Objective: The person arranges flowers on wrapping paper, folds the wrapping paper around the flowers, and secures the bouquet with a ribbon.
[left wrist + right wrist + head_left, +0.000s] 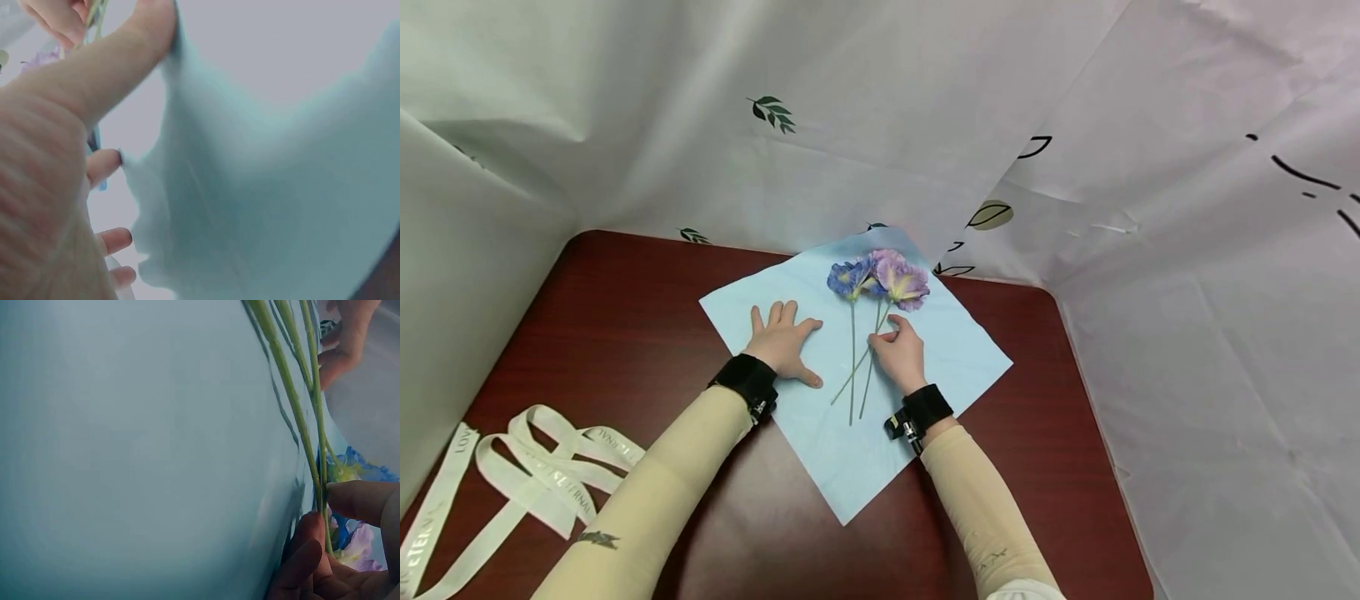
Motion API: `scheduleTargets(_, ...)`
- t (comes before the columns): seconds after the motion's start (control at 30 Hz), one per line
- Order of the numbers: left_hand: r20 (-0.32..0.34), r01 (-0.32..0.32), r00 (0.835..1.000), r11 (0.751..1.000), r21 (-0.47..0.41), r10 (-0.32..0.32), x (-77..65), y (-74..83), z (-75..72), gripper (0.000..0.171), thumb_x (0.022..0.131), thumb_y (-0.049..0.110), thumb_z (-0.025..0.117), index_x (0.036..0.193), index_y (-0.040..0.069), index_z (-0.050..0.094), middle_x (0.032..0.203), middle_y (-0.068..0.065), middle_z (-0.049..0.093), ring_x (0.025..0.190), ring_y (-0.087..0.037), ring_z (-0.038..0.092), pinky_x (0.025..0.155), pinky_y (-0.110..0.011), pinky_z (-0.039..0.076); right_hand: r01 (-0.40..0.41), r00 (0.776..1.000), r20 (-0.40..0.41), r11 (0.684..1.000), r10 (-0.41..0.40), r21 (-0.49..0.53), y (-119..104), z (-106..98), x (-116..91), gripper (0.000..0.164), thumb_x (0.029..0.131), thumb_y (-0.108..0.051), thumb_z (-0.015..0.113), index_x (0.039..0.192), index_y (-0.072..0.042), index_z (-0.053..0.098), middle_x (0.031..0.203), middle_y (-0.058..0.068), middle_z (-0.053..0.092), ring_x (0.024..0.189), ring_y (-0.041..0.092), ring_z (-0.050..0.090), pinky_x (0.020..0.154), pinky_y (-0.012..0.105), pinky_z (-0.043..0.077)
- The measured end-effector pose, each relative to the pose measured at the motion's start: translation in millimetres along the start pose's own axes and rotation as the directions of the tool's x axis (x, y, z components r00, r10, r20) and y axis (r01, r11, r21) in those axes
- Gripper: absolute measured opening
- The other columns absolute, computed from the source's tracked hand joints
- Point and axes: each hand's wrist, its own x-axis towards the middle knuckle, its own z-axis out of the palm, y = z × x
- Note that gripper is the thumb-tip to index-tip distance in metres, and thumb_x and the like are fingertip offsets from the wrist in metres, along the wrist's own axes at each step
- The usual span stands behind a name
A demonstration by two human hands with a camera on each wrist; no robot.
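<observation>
A light blue sheet of wrapping paper (940, 358) lies cornerwise on the dark red table. On it rest flowers with long thin green stems (290, 394): a blue bloom (846, 279) at the left and a purple bloom (901, 279) with a yellow centre at the right. The stems cross below the blooms. My left hand (780, 342) lies on the paper left of the stems, fingers spread, holding nothing. With thumb and fingers my right hand (902, 354) pinches stems below the purple bloom; the thumb (359, 501) and curled fingers show on either side of them.
A cream ribbon (542, 479) with printed lettering lies in loose loops at the table's left front, partly behind the left sleeve. White cloth (880, 158) with leaf prints hangs behind and beside the table (647, 292).
</observation>
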Motion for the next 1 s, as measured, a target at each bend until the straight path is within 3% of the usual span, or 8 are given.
scheduleTargets(0.2, -0.050, -0.015, 0.999, 1.000, -0.025, 0.013, 4.0, 11.3, -5.0, 0.109, 0.062, 0.059, 0.092, 0.152, 0.017, 0.046, 0.155, -0.025, 0.024, 0.141, -0.046, 0.019, 0.111, -0.070, 0.012, -0.010, 1.000, 0.002, 0.999, 0.010, 0.040, 1, -6, 2, 0.049, 0.097, -0.022, 0.061, 0.144, -0.013, 0.054, 0.096, 0.005, 0.068, 0.080, 0.022, 0.062, 0.076, 0.039, 0.047)
scheduleTargets(0.4, -0.164, 0.002, 0.986, 0.986, -0.168, -0.030, 14.4, 32.2, -3.1, 0.060, 0.090, 0.052, 0.072, 0.130, 0.007, 0.063, 0.124, -0.020, 0.051, 0.112, -0.037, 0.046, 0.096, -0.053, 0.037, 0.026, 0.999, -0.046, 0.995, -0.022, 0.091, -1, -13, 1, 0.045, 0.102, -0.020, 0.054, 0.146, -0.015, 0.052, 0.097, 0.007, 0.065, 0.075, 0.023, 0.059, 0.070, 0.037, 0.042)
scheduleTargets(0.53, -0.157, 0.066, 0.981, 0.952, -0.299, -0.117, 23.2, 49.7, 5.0, 0.039, 0.098, 0.044, 0.065, 0.110, 0.006, 0.071, 0.102, -0.014, 0.067, 0.087, -0.029, 0.062, 0.078, -0.044, 0.050, 0.052, 0.998, -0.050, 0.994, -0.047, 0.099, 0, -16, 2, 0.045, 0.104, -0.019, 0.055, 0.148, -0.015, 0.052, 0.101, 0.008, 0.066, 0.076, 0.022, 0.061, 0.071, 0.037, 0.044)
scheduleTargets(0.67, -0.096, 0.163, 0.972, 0.913, -0.375, -0.213, 33.4, 61.5, 13.1, 0.031, 0.098, 0.040, 0.065, 0.097, 0.010, 0.073, 0.091, -0.007, 0.072, 0.072, -0.021, 0.064, 0.067, -0.039, 0.051, 0.064, 0.998, -0.004, 0.996, -0.064, 0.069, 6, -13, 7, 0.046, 0.104, -0.020, 0.056, 0.150, -0.014, 0.051, 0.096, 0.008, 0.069, 0.076, 0.021, 0.063, 0.079, 0.038, 0.047)
scheduleTargets(0.83, -0.053, 0.228, 0.960, 0.873, -0.432, -0.276, 43.7, 65.6, 14.6, 0.024, 0.098, 0.035, 0.066, 0.096, 0.013, 0.076, 0.094, -0.005, 0.073, 0.074, -0.020, 0.064, 0.069, -0.039, 0.051, 0.072, 0.997, 0.020, 0.997, -0.072, 0.024, 6, -9, 10, 0.047, 0.104, -0.021, 0.058, 0.150, -0.014, 0.051, 0.088, 0.007, 0.071, 0.072, 0.021, 0.062, 0.079, 0.038, 0.047)
scheduleTargets(1.0, -0.099, 0.198, 0.953, 0.833, -0.517, -0.288, 50.8, 72.7, 14.5, 0.023, 0.101, 0.032, 0.063, 0.105, 0.013, 0.075, 0.101, -0.006, 0.073, 0.083, -0.023, 0.066, 0.076, -0.041, 0.051, 0.067, 0.997, 0.030, 0.998, -0.067, -0.013, 2, -9, 12, 0.048, 0.104, -0.023, 0.059, 0.151, -0.015, 0.050, 0.084, 0.006, 0.069, 0.069, 0.019, 0.060, 0.072, 0.035, 0.043)
